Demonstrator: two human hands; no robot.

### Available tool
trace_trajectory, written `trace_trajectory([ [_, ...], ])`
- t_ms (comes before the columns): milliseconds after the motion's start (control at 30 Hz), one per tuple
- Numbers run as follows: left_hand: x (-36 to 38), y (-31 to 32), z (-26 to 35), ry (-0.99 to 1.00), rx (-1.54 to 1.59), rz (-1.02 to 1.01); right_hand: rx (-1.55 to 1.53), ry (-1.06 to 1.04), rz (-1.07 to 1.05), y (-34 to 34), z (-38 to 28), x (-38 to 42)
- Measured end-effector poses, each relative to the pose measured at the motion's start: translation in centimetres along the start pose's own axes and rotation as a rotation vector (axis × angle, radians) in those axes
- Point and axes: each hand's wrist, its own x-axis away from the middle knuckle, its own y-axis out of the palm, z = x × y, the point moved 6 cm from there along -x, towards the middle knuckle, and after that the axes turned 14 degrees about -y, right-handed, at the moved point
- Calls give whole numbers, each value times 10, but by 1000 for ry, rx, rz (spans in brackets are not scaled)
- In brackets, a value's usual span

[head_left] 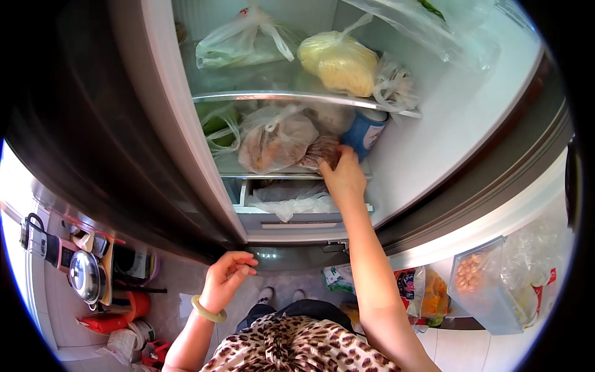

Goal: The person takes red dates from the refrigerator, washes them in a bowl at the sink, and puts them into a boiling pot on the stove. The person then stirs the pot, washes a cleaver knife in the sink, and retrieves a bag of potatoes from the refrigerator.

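hiding part of a crinkled, plastic-wrapped brown bundle (320, 152) on the fridge shelf (229, 166), the right hand (344, 176) touches it, fingers bent; whether clenched, i cannot tell. a glossy knotted bag (273, 144), contents blurred, sits at its nine o'clock, a blue can (365, 133) at two. the left hand (228, 280), released, curls loosely at seven.

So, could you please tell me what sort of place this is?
Most likely a home kitchen: there is an open refrigerator with bagged food on its shelves, a lidded pot off to the left, and a bin of food in the door at right.
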Motion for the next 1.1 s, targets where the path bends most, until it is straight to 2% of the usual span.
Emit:
trace_trajectory([
  [67,6,-5,-6,24,-34,36,-35,76,-48,6,-2,0],
  [100,9,-8,-4,53,-65,82,-38,27,3,7,-2,0],
  [233,35,-4,61,376,-951,194,-126,-215,173,-4,-3,17],
  [267,39,-3,75,377,-1034,202,-162,-282,206,-14,-11,26],
  [367,37,3,97,418,-1330,192,-403,-157,106,-27,-16,52],
  [500,20,3,57,265,-1928,42,-562,-103,25,-28,-4,78],
  [600,22,5,60,174,-1781,98,-649,-76,-1,-29,5,93],
  [700,26,9,58,207,-1741,223,-690,-61,-31,-28,9,102],
  [900,34,11,55,220,-1747,224,-660,-138,-145,-26,0,107],
  [1100,39,14,58,139,-1805,204,-638,-139,-192,-19,-1,101],
])
